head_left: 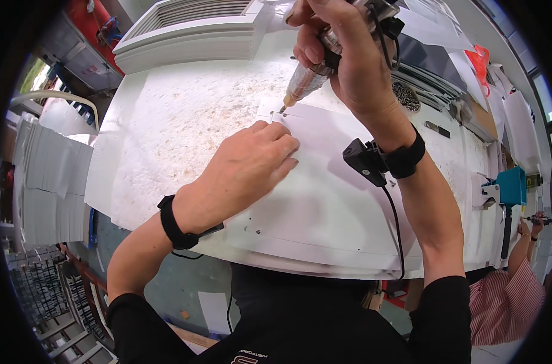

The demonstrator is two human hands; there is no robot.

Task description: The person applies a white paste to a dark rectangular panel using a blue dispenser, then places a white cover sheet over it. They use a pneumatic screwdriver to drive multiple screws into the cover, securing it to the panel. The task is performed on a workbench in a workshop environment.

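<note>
Raised closest, the right hand [362, 73] clamps a shiny cylindrical driver [308, 80], its tapered tip [287, 101] near the far edge of a smooth white panel [324, 164] on the speckled table [167, 109]. Set apart, the left hand [248, 159] rests bent-fingered on the panel; I cannot tell whether it grips anything.

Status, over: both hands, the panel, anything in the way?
Right hand gripping driver, bit at far-left corner of white panel. Left hand on panel, fingers close to bit. Nothing seen blocking it.
</note>
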